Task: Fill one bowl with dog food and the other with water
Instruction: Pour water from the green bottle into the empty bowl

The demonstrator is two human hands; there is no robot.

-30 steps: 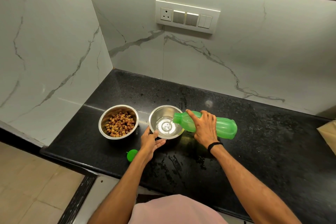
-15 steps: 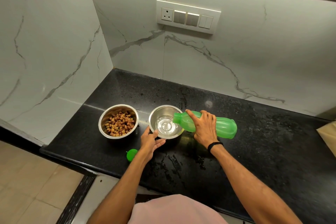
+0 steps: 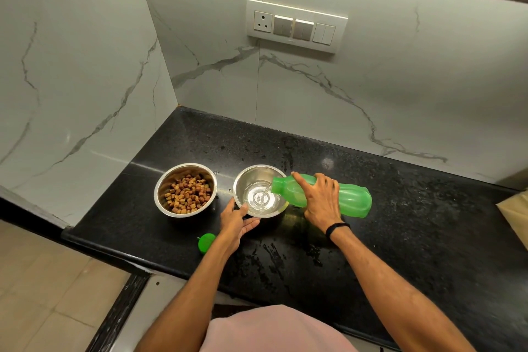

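Right arm: comes in from the lower right over the black countertop [image 3: 414, 237], forearm slanting up and left, with a black wristband [image 3: 337, 228] at the wrist.
Right hand [image 3: 320, 200]: back facing up, fingers and thumb wrapped over the middle of the green bottle [image 3: 353, 198], gripping it.
Green bottle: tipped almost level above the counter, base to the right, open mouth over the right rim of the water bowl [image 3: 258, 169]; a thin stream of water [image 3: 267, 190] runs from the mouth into the bowl.
Left arm: rises from the lower centre, angled up and slightly right.
Left hand [image 3: 235, 221]: fingers loosely extended, holding nothing; the thumb rests against the bowl's near-left rim and the fingers lie along its near side.
Water bowl: steel, standing on the counter between the two hands, with shallow water in the bottom.
Food bowl [image 3: 160, 187]: steel, just left of the water bowl and not touching it, holding brown dog food [image 3: 187, 194].
Green cap [image 3: 206, 242]: on the counter near the front edge, just left of the left wrist.
Wall: marble, with a switch panel [image 3: 297, 26] above the bowls.
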